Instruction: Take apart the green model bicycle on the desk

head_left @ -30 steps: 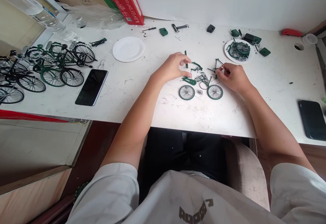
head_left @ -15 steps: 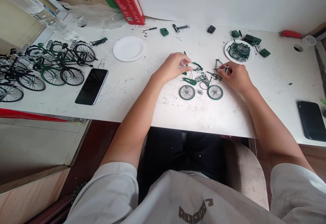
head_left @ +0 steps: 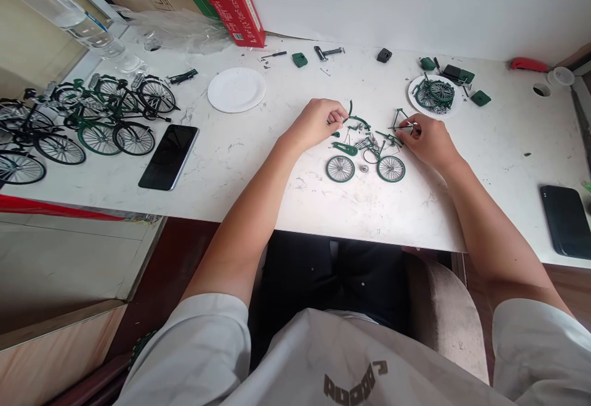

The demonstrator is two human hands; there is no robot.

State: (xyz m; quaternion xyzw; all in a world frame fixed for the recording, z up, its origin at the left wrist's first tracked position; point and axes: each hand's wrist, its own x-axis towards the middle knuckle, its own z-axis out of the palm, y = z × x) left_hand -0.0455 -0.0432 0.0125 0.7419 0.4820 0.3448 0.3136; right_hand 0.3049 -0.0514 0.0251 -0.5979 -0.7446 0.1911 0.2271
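My left hand (head_left: 317,122) rests on the white table with its fingers pinched on a small curved green part (head_left: 351,109) of a toy bicycle. My right hand (head_left: 427,139) pinches a thin metal piece beside a green bicycle frame (head_left: 396,117). Between the hands lies a heap of small green and silver parts (head_left: 367,141). Just in front of it two spoked wheels lie flat, one on the left (head_left: 340,168) and one on the right (head_left: 391,168).
Several finished toy bicycles (head_left: 92,120) stand at the far left beside a black phone (head_left: 168,156). A bare paper plate (head_left: 236,89) sits behind it; another plate (head_left: 433,93) at the back right holds wheels. A second phone (head_left: 566,220) lies at the right edge. A red box (head_left: 231,0) leans at the back.
My left hand has lifted the curved green part slightly off the heap. My right hand has shifted a little up toward the green frame.
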